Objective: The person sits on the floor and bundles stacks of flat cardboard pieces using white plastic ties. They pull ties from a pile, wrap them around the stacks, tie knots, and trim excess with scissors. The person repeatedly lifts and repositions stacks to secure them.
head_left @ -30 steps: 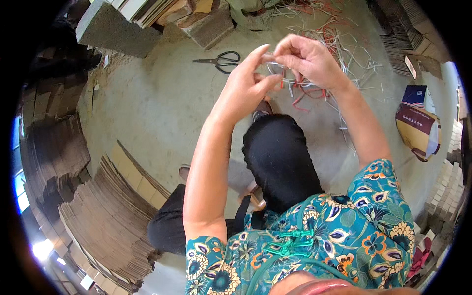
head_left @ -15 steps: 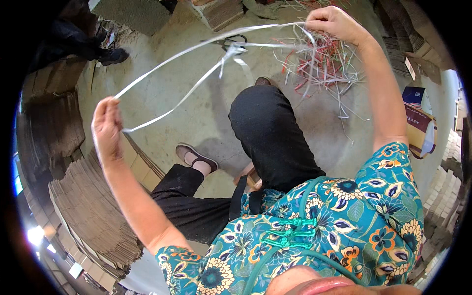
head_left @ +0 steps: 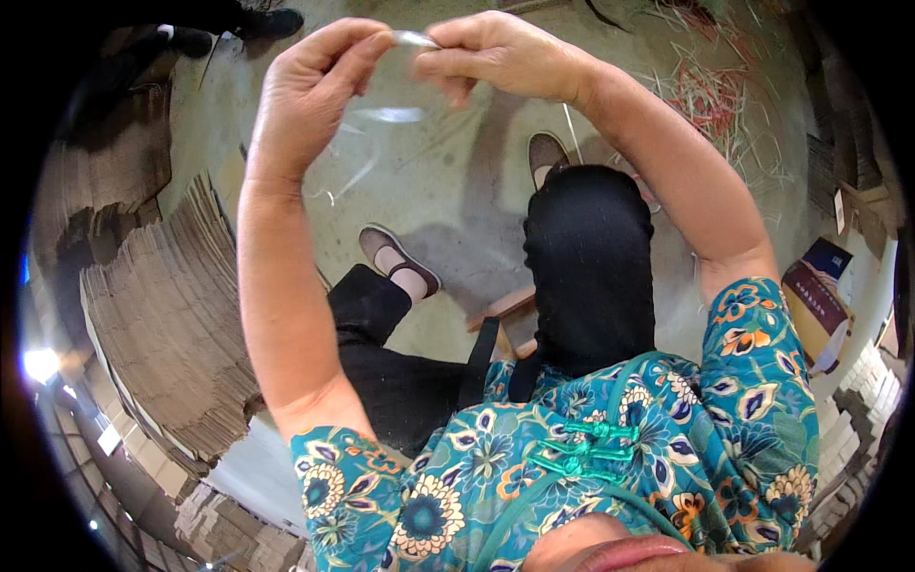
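Note:
Close together at the far edge of the view, my two hands share a thin white plastic strap [head_left: 415,39]. One part of it is pinched between the thumb and fingers of my left hand [head_left: 315,95]. My right hand [head_left: 505,57] has its fingers closed on the strap just to the right, a small gap apart. Below the hands, loose lengths of the strap hang and are smeared by motion. The strap's exact hold inside the right fingers is partly hidden.
A tangle of red and white strips [head_left: 710,105] lies on the floor at the far right. Stacked flat cardboard [head_left: 172,324] stands at the left, a printed box [head_left: 815,296] at the right. A wooden stool [head_left: 515,310] sits under me. Another person's dark shoe [head_left: 272,24] shows at far left.
My hands, spread wide with the strap stretched in a loop before, have come together. The left moved up and right, the right moved left. The scissors on the floor are out of sight.

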The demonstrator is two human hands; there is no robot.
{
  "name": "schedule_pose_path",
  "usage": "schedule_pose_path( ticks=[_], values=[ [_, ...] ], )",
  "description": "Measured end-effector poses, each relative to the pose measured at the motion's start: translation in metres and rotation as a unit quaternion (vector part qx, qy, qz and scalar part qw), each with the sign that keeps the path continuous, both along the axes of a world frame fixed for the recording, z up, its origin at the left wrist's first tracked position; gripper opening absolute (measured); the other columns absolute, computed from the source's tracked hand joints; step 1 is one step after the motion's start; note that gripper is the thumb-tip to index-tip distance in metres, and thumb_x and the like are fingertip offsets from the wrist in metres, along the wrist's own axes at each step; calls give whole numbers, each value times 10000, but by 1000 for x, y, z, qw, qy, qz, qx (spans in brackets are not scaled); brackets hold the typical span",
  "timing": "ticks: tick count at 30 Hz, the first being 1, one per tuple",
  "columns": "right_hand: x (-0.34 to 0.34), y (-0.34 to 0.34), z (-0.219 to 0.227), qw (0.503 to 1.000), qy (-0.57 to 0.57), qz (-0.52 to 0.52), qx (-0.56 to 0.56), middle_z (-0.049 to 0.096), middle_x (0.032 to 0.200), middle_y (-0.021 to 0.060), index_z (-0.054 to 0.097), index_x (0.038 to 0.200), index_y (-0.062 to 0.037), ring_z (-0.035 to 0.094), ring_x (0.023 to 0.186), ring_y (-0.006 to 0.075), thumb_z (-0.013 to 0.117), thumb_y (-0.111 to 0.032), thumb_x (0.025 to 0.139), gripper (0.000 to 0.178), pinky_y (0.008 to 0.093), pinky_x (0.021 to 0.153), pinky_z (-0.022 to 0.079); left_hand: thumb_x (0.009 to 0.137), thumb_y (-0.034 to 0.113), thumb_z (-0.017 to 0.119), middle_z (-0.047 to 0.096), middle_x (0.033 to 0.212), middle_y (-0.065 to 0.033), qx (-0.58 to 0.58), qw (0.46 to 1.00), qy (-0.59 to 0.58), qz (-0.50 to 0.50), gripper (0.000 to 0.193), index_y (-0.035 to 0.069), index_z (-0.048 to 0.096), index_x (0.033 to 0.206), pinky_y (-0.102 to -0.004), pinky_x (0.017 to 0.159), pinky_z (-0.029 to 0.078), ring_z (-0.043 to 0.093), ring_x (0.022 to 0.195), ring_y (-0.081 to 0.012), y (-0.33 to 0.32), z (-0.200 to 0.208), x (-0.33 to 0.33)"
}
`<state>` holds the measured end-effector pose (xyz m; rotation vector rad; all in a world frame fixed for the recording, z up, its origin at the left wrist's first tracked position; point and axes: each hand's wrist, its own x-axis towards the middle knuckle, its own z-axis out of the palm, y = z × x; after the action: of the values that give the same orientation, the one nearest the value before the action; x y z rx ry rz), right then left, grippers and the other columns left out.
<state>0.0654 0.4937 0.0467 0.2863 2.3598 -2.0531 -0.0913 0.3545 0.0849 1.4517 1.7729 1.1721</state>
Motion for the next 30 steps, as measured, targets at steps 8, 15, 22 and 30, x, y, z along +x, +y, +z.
schedule_pose_path(
  ticks=[8,15,22,30],
  values=[
    [60,79,-43,795,90,-164,577,603,743,78,633,776,-96,584,729,266,579,-238,796,153,357,638,471,883,202,572,517,646,21,-172,966,143,131,188,31,642,917,-216,535,357,447,586,-81,-104,-51,-104],
    [87,155,-117,709,10,-244,661,574,1053,51,575,1056,-148,581,920,255,589,-302,815,287,382,761,482,867,312,534,609,1063,-90,-255,876,381,148,271,158,604,1079,-380,801,460,571,975,-300,-110,-120,-130],
    [131,97,-162,737,-178,-425,495,540,1127,203,464,1176,-48,555,982,389,623,-298,799,480,448,843,447,788,245,643,471,1286,-177,-180,896,367,171,507,58,489,1233,-425,1013,326,387,1229,-360,-101,-205,-67],
    [190,85,-223,823,-206,-425,316,634,761,183,598,876,17,615,739,333,591,-263,812,288,417,677,477,807,270,622,549,1191,-155,-142,961,167,171,414,45,557,1147,-393,979,369,474,1153,-321,-54,-199,59]
  ],
)
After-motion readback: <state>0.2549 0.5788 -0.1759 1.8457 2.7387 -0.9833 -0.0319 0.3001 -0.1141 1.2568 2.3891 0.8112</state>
